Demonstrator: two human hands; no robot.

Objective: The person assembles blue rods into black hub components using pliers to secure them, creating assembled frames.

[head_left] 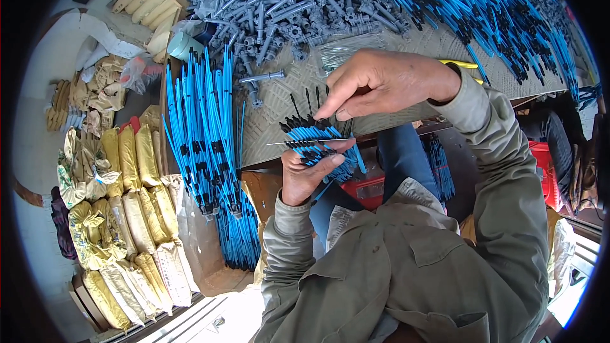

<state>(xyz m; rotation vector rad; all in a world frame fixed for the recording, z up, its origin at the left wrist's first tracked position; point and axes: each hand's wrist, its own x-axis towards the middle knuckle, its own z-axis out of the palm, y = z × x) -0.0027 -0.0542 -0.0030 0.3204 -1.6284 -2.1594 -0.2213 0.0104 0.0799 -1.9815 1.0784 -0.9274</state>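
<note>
My left hand (306, 174) is closed around a bundle of thin blue rods (314, 134) with black ends, held upright at the table's near edge. A thin, light metal wire (279, 143) lies crosswise against the bundle by my left fingers. Several thin dark spikes (308, 100) stand up from the black ends. My right hand (387, 86) is over the bundle's top, its fingers curled and the index fingertip at the black ends. What those fingers hold, if anything, is too small to make out.
Grey plastic fittings (273, 9) heap up across the back of the table (273, 133). Thin metal wires (349, 47) lie before them. More blue rods are at the back right (470, 13) and left (200, 121). Yellow-handled pliers (460, 63) lie right; packed bags (130, 216) stack left.
</note>
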